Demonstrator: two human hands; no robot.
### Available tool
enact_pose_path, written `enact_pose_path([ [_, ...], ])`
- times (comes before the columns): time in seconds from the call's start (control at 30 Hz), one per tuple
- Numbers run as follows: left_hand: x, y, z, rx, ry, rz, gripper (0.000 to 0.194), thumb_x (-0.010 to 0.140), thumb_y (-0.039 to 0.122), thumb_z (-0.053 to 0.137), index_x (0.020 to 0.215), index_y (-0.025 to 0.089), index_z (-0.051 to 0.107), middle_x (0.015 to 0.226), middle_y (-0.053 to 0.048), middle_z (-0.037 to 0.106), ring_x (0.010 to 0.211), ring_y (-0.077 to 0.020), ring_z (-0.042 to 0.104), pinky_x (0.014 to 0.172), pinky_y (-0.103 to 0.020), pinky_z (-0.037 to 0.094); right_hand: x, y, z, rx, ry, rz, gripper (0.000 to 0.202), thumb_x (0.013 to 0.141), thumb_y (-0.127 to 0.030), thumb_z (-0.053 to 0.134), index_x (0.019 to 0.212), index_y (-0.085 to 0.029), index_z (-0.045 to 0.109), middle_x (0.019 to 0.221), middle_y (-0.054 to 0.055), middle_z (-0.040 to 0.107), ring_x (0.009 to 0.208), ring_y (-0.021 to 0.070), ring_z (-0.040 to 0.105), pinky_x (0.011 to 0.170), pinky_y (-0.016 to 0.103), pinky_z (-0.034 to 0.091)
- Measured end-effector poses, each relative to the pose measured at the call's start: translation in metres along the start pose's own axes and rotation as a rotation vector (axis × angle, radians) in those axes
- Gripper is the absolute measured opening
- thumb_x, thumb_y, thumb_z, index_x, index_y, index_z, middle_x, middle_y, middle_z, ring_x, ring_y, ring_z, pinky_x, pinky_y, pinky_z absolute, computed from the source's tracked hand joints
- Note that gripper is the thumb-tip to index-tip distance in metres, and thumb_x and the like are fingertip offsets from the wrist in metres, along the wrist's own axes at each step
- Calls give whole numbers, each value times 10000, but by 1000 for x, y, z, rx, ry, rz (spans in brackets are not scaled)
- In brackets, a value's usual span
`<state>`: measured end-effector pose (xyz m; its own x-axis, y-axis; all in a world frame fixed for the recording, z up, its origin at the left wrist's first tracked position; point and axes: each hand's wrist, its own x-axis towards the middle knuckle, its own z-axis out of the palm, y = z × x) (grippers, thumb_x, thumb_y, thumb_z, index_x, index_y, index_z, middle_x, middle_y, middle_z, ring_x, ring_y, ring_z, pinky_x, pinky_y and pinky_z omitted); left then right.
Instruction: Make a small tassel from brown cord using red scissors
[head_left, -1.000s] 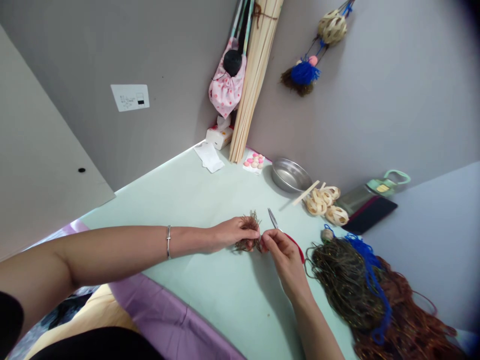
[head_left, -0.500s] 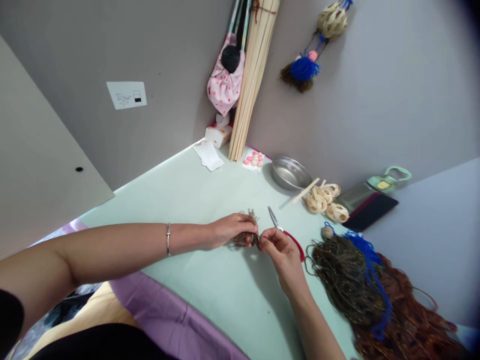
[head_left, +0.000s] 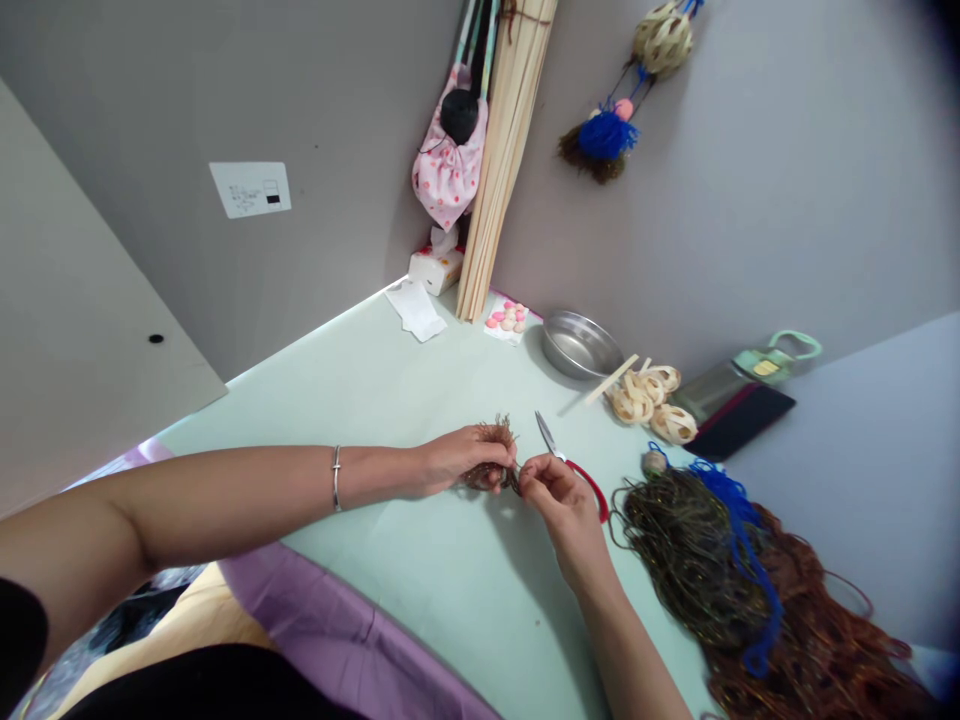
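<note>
A small bundle of brown yarn (head_left: 495,432) is gripped in my left hand (head_left: 461,460), its frayed ends sticking up above the fingers and loops hanging below. My right hand (head_left: 562,505) is closed in a pinch just to the right, on strands at the bundle's side; the exact strand is hard to make out. Behind the right hand, red-handled scissors (head_left: 550,437) lie on the table, blades pointing away and partly covered by that hand. Heaped to the right are dark olive yarn (head_left: 686,550), blue yarn (head_left: 724,490) and reddish-brown yarn (head_left: 802,620).
On the pale green table (head_left: 337,400) stand a steel bowl (head_left: 581,345), woven strip balls (head_left: 645,395), a bottle (head_left: 705,385), a dark phone-like slab (head_left: 739,420), pink beads (head_left: 508,317) and a tissue pack (head_left: 435,270). Wooden strips (head_left: 502,170) lean in the corner. A tasselled ornament (head_left: 607,135) hangs there.
Both hands stay in nearly the same place. The frayed yarn ends above my left fingers have shifted slightly.
</note>
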<state>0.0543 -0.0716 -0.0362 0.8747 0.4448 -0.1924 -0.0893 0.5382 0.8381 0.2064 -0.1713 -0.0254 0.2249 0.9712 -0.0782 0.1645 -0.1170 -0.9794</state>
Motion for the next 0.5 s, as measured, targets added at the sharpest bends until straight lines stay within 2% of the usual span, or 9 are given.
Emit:
enact_pose_path([
  [0.23,-1,3,0,-151,-57,58,152,756,252,677,821,176,563,699,17,598,542,-65,510,582,-212,424,0,-2,3,23,-61,-2,180,789,-285,677,698,-178,564,676,-10,556,656,126,452,606,244,332],
  [0.4,-1,3,1,-128,36,90,170,767,247,691,850,174,562,853,-14,646,568,-54,506,594,-212,439,0,1,2,19,28,-31,178,825,-311,668,729,-186,584,649,-29,506,625,116,412,586,241,319],
  [0.5,-1,2,1,-91,65,97,188,772,267,695,848,176,549,836,-10,633,556,-57,508,584,-219,434,1,3,0,32,65,-40,135,842,-297,657,776,-192,603,636,-36,505,608,113,422,594,245,334],
])
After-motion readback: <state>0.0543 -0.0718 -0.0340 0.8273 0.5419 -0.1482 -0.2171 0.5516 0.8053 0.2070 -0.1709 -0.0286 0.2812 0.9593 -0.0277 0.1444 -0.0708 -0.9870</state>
